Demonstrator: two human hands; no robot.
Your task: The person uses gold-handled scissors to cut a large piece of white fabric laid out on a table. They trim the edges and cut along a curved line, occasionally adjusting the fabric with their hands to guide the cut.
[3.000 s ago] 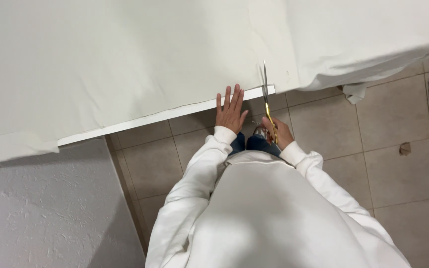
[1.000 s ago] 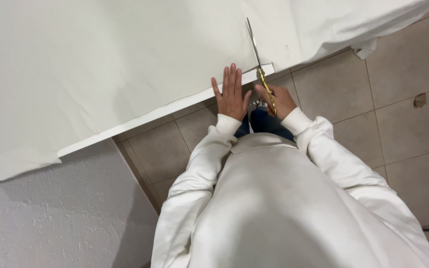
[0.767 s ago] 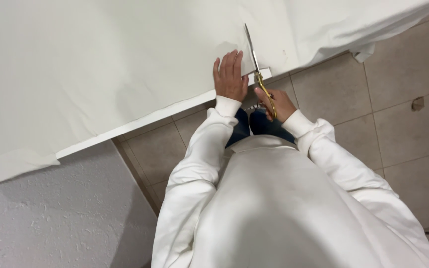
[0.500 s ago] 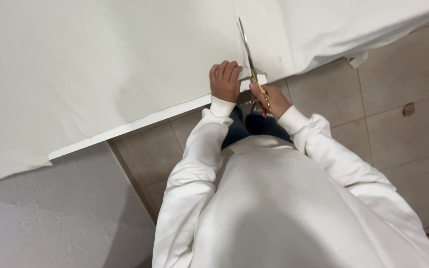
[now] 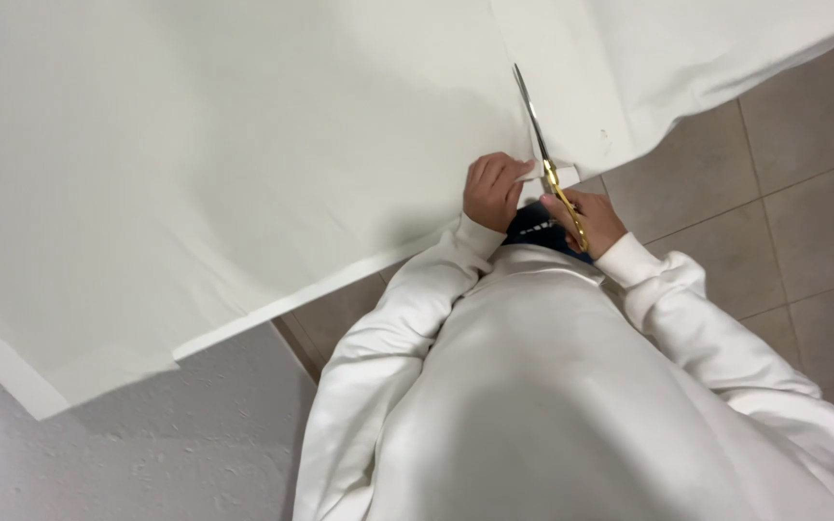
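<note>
A large white fabric sheet (image 5: 243, 145) covers a table and hangs past its edge. My left hand (image 5: 490, 190) is closed on the near edge of the fabric, pinching it just left of a cut line. My right hand (image 5: 586, 218) grips gold-handled scissors (image 5: 544, 159), whose silver blades point away from me into the fabric. Both arms wear white sleeves, and my white top fills the lower frame.
The white table edge (image 5: 272, 309) runs diagonally from lower left to centre. Beige floor tiles (image 5: 774, 222) lie to the right. A textured grey wall (image 5: 127, 453) is at the lower left. More white fabric (image 5: 726, 48) drapes over the upper right.
My left hand went from lying flat with fingers spread on the fabric to closing on its edge. The scissors have moved further into the cloth.
</note>
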